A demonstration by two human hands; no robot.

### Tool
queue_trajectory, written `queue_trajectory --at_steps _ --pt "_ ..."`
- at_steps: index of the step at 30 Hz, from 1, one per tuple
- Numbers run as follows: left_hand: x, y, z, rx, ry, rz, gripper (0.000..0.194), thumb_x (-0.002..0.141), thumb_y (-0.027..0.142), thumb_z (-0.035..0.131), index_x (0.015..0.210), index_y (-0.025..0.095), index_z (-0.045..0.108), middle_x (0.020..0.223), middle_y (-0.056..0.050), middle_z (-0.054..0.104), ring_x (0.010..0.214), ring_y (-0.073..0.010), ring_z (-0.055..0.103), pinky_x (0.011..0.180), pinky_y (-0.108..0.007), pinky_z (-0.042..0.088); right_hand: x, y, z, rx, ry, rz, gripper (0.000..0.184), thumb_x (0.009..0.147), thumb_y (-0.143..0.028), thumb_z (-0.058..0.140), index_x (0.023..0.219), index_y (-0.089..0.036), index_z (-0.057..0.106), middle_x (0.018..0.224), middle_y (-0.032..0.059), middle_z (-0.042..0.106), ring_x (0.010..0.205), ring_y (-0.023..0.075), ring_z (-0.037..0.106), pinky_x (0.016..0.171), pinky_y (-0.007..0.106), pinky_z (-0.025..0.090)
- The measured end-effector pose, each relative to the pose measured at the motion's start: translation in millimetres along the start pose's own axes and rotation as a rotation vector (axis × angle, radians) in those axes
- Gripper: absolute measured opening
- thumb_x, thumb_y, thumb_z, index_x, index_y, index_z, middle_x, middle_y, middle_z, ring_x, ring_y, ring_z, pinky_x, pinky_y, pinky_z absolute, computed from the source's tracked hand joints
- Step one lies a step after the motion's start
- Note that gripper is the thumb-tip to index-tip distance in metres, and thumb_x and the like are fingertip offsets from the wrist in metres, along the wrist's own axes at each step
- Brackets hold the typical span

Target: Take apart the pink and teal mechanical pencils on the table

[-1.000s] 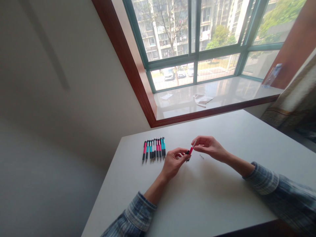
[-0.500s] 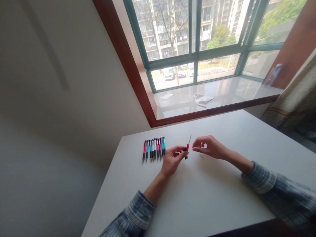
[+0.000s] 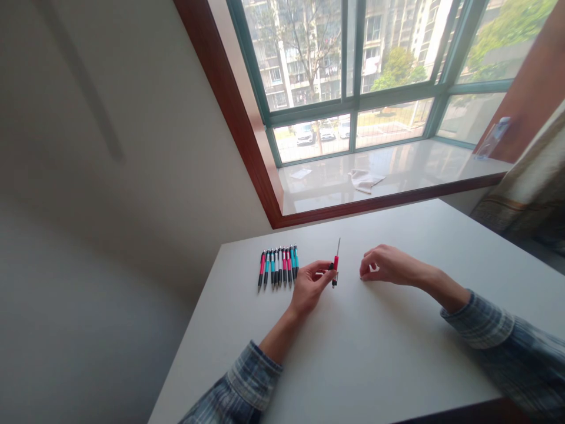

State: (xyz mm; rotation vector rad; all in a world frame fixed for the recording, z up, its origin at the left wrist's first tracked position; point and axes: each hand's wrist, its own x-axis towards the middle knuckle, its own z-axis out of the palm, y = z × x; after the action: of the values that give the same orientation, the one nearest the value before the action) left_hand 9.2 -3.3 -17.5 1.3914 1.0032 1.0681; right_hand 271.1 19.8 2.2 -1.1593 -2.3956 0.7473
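In the head view my left hand (image 3: 309, 288) is closed on a partly dismantled pen with a red barrel (image 3: 336, 262). The barrel stands nearly upright between thumb and fingers. From its top sticks out a thin metallic refill (image 3: 339, 246), and the black end with the clip points down. To the right, my right hand (image 3: 386, 265) rests low at the tabletop, thumb and forefinger pinched together. A small, thin silvery piece lay at that spot a moment ago; the fingertips now cover it almost wholly.
Left of my left hand, several pens (image 3: 278, 268) in red, blue and white lie side by side on the white table (image 3: 353, 353). Behind the table runs a window sill with a cloth (image 3: 366, 181), a paper (image 3: 301, 174) and a clear bottle (image 3: 492, 139).
My right hand has moved right and down, away from the pen, and its fingers have closed over the small silvery piece on the table. The left hand keeps its hold.
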Motion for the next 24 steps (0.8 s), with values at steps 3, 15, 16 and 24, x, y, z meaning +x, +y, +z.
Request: queue_trajectory --at_steps 3,15,16,24 --pt "-0.2 0.8 0.1 -0.005 0.002 -0.006 0.036 0.078 0.045 0.082 0.095 0.013 0.080 0.091 -0.010 0.077 0.075 -0.0188 0.069 0.071 -0.029 0.055 0.5 -4.4 0.3 -0.011 -0.009 -0.022 0.009 0.082 -0.026 0.071 0.075 -0.025 0.077 0.075 0.0040 0.073 0.071 0.0206 0.063 0.067 0.031 0.045" --pt "-2.0 0.6 0.1 0.049 -0.047 -0.035 0.037 0.078 0.043 0.082 0.099 0.013 0.080 0.083 -0.008 0.075 0.068 -0.0167 0.065 0.065 -0.027 0.052 6.6 -4.5 9.2 0.293 0.312 0.024 0.032 0.093 -0.048 0.063 0.113 -0.026 0.075 0.094 0.0056 0.076 0.082 0.0233 0.068 0.079 0.040 0.056" --pt "-2.4 -0.1 -0.1 0.058 -0.054 -0.036 0.036 0.078 0.042 0.081 0.099 0.013 0.080 0.082 -0.008 0.075 0.067 -0.0163 0.064 0.064 -0.027 0.051 7.4 -5.0 8.7 0.336 0.340 0.030 0.033 0.092 -0.051 0.063 0.110 -0.026 0.076 0.098 0.0064 0.076 0.088 0.0247 0.068 0.081 0.041 0.056" --pt "-5.1 -5.9 -0.6 0.049 -0.116 -0.062 0.035 0.076 0.040 0.083 0.097 0.012 0.080 0.074 -0.006 0.072 0.063 -0.0142 0.061 0.060 -0.025 0.047 8.8 -6.2 5.5 0.936 0.530 0.107 0.035 0.076 -0.043 0.086 0.098 -0.021 0.070 0.097 0.0069 0.075 0.089 0.0218 0.068 0.082 0.036 0.056"
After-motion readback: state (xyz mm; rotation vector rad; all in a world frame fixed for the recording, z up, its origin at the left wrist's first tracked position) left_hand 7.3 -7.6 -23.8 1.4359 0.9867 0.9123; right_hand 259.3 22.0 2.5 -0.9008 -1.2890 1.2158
